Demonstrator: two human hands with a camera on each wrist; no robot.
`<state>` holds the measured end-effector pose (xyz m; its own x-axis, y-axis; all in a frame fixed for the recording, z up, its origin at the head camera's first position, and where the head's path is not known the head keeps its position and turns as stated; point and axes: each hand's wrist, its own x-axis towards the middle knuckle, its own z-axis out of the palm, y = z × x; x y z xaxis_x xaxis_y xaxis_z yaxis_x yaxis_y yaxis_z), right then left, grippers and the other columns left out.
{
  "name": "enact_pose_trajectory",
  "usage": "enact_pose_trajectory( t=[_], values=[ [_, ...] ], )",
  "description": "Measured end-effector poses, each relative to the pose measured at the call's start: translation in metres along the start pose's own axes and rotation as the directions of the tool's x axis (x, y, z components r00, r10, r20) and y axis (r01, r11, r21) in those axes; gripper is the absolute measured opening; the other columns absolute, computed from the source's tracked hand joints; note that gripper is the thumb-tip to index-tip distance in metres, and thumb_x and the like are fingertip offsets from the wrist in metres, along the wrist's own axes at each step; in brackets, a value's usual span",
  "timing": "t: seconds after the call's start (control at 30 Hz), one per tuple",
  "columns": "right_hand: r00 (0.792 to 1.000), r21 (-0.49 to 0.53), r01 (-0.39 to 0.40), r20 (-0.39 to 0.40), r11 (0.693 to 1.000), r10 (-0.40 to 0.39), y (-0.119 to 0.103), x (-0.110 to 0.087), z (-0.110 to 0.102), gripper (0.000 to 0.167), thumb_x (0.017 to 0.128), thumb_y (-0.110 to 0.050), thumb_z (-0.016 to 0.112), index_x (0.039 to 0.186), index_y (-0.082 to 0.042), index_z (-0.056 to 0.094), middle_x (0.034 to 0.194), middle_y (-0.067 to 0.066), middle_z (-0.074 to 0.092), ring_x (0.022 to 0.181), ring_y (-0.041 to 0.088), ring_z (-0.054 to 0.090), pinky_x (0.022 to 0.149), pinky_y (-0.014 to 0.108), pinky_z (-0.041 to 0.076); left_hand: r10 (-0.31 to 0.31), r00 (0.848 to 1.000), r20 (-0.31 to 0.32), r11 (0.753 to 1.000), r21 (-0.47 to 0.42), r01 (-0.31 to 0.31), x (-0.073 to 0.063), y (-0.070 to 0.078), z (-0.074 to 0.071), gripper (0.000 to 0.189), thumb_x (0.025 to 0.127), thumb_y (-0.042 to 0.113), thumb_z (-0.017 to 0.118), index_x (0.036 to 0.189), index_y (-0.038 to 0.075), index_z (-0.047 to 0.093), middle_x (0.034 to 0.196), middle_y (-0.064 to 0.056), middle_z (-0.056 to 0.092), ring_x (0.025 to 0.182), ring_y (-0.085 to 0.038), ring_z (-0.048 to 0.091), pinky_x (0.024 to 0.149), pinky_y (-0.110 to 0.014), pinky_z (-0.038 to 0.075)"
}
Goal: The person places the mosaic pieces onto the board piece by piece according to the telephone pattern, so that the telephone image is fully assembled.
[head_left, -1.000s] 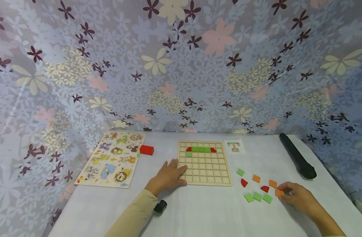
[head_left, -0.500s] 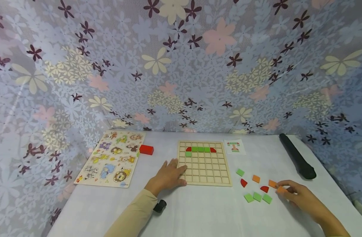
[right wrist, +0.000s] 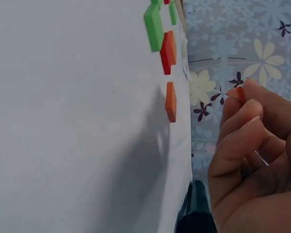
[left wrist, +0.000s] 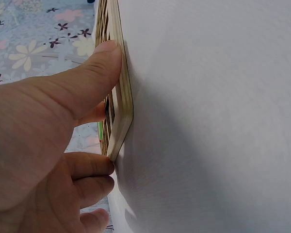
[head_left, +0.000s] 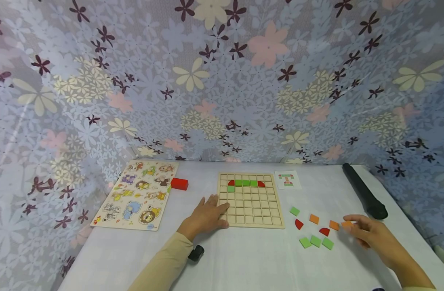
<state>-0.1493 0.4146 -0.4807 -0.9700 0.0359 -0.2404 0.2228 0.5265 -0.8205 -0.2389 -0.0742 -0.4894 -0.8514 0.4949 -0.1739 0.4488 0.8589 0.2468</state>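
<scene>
My left hand lies with spread fingers at the lower left corner of a wooden grid board; the left wrist view has its thumb on the board's edge. Green square tiles stand in a row on the board between two red quarter-circle tiles, and a green tile sits below the left one. Thumb and fingers of my right hand pinch an orange square tile above the table. Near it lie another orange tile and a red quarter-circle tile.
More loose tiles lie right of the board, below a pattern card. A black microphone rests at far right. Leftward are a red block and an animal puzzle board. A small black cylinder is beside the left sleeve.
The right hand has lifted the orange tile from the table and moved it slightly away from the body. The left hand and the board have stayed in place.
</scene>
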Motion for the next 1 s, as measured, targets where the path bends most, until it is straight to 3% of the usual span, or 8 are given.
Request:
enact_pose_trajectory(
  t=[0.07,0.27,0.37,0.57,0.8,1.0],
  values=[
    [1.000,0.046,0.021,-0.005,0.999,-0.021,0.000,0.001,0.000,0.050,0.101,-0.028,0.066,0.140,0.000,0.052,0.081,0.006,0.057,0.062,0.017,0.051,0.055,0.033,0.047,0.000,1.000,0.000,1.000,0.001,0.000,0.000,0.000,0.000,0.070,0.092,0.050,0.070,0.153,0.023,0.048,0.163,-0.021,0.032,0.154,-0.034,0.026,0.125,-0.055,0.019],
    [0.997,0.161,0.080,-0.025,0.984,-0.077,-0.013,0.008,-0.001,0.026,0.100,-0.024,0.068,0.124,-0.033,0.065,0.090,0.003,0.064,0.069,0.021,0.059,0.060,0.034,0.053,-0.009,1.000,0.002,1.000,0.001,0.009,0.000,0.000,0.000,0.071,0.092,0.050,0.070,0.154,0.023,0.048,0.164,-0.021,0.031,0.154,-0.034,0.025,0.125,-0.055,0.017],
    [0.992,0.168,0.122,-0.047,0.978,-0.116,-0.024,0.016,0.005,0.026,0.100,-0.024,0.069,0.122,-0.036,0.064,0.092,0.002,0.066,0.070,0.022,0.060,0.059,0.034,0.052,-0.012,1.000,0.005,1.000,0.001,0.012,0.000,0.000,0.000,0.071,0.092,0.050,0.069,0.154,0.024,0.047,0.164,-0.020,0.030,0.155,-0.034,0.024,0.126,-0.055,0.016],
    [0.986,0.185,0.154,-0.087,0.971,-0.140,-0.056,0.040,0.028,0.034,0.097,-0.024,0.072,0.129,-0.024,0.059,0.093,-0.005,0.064,0.071,0.022,0.060,0.057,0.032,0.049,-0.018,1.000,0.003,1.000,-0.010,0.018,0.000,-0.001,-0.001,0.072,0.092,0.050,0.070,0.155,0.023,0.047,0.164,-0.020,0.030,0.155,-0.034,0.023,0.126,-0.055,0.015],
    [0.985,0.231,0.167,-0.003,0.958,-0.171,-0.093,0.068,0.058,0.053,0.096,-0.024,0.074,0.138,-0.005,0.047,0.089,-0.004,0.064,0.069,0.019,0.057,0.057,0.033,0.047,-0.009,1.000,-0.001,1.000,-0.009,0.009,-0.001,-0.001,0.000,0.072,0.092,0.050,0.071,0.154,0.023,0.047,0.164,-0.020,0.030,0.154,-0.034,0.024,0.126,-0.055,0.016],
    [0.979,0.249,0.167,0.071,0.954,-0.190,-0.117,0.093,0.083,0.057,0.096,-0.021,0.074,0.142,0.000,0.046,0.088,-0.001,0.066,0.067,0.016,0.055,0.058,0.032,0.046,-0.012,1.000,0.002,1.000,-0.018,0.012,0.000,0.001,0.000,0.071,0.092,0.049,0.071,0.154,0.023,0.048,0.164,-0.020,0.031,0.154,-0.034,0.025,0.126,-0.055,0.016]
  ],
)
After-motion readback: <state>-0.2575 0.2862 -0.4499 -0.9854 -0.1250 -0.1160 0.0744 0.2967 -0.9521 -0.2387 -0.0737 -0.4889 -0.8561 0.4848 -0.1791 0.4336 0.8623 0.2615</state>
